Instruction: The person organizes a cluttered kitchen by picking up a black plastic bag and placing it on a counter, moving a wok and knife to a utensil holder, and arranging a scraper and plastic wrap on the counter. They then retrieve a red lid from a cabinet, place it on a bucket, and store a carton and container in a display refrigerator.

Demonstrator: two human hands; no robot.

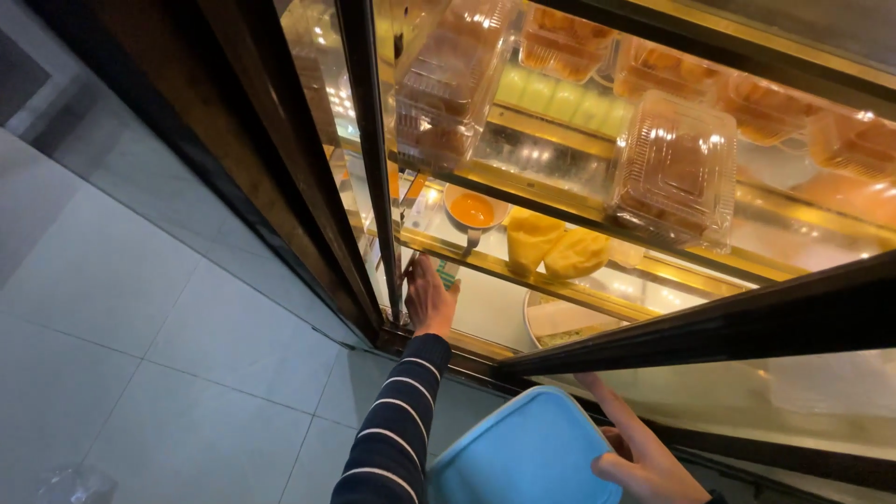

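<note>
Reaching left hand (429,297) into display case (373,187), fingers hidden; right hand (644,457) gripping blue lid (523,453)

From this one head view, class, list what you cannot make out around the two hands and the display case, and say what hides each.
- Left hand: fingertips hidden behind the dark door frame; grip unclear.
- Right hand: cut off by the bottom edge.
- Blue lid: whatever lies beneath it is hidden and cropped by the bottom edge.
- Clear boxes: contents blurred by glare.
- Round tray on the lowest shelf: mostly hidden by the frame bar.
</note>
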